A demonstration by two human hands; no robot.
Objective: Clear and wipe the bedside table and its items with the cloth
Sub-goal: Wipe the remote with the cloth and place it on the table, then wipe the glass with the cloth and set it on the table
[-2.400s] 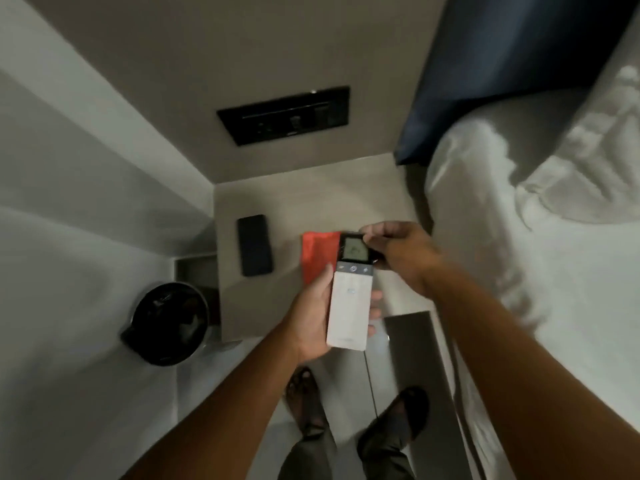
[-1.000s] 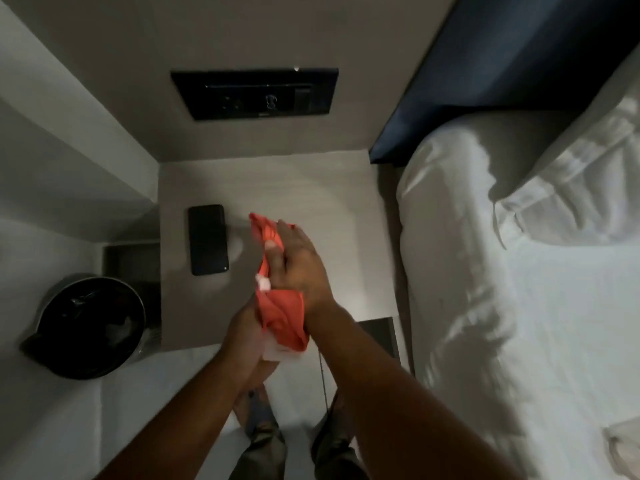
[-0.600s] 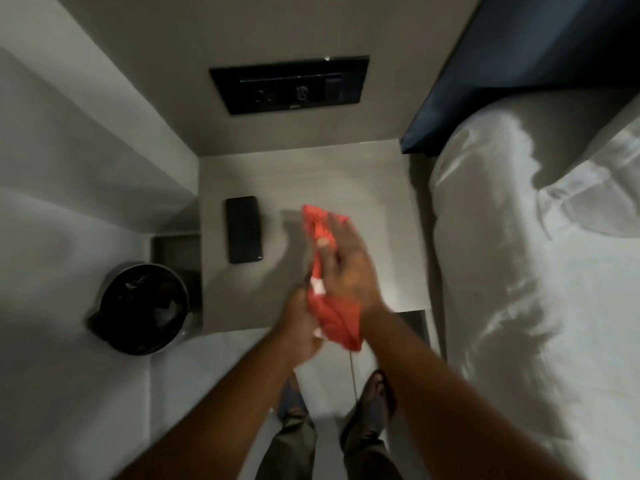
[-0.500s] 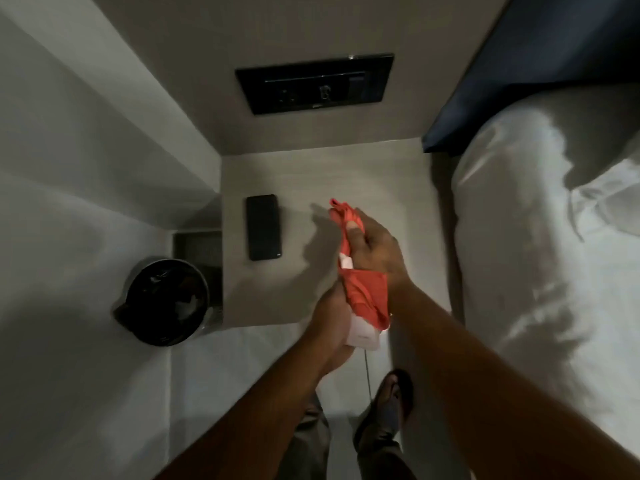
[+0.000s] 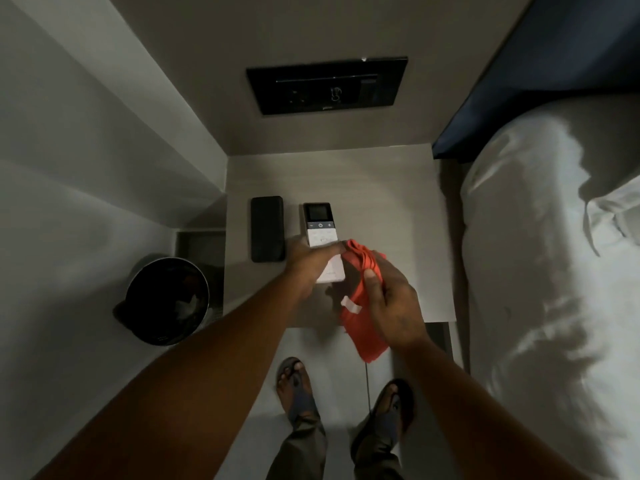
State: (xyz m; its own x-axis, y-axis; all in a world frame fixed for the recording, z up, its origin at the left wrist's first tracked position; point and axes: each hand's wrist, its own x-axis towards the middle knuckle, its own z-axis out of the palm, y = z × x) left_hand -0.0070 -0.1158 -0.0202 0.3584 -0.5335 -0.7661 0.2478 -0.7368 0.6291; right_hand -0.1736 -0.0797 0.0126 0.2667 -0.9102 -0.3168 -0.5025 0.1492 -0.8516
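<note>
Overhead, a white bed point(image 5: 554, 271) fills the right side, and a pale bedside table point(image 5: 381, 181) sits in the corner between it and a grey wall carrying a black switch panel point(image 5: 325, 85). On the floor past the table's left edge stands a dark round bin point(image 5: 166, 301).

On the table, near its left edge, lies a black phone point(image 5: 267, 228). Just beside it, toward the middle, a white remote control point(image 5: 320, 230) now lies flat with its screen end toward the back edge. Half a second ago this remote was held off the front edge, wrapped in the cloth; it has since been set down. The left hand point(image 5: 311, 259) rests on its lower half, fingers curled over it and touching the cloth.

The right hand point(image 5: 391, 299) hovers over the front edge, fingers and thumb pinching a bunched orange cloth point(image 5: 363, 327), whose tail hangs past that edge.

The remote appears wiped and returned. Likely the phone and the bare tabletop remain to be cleaned.
</note>
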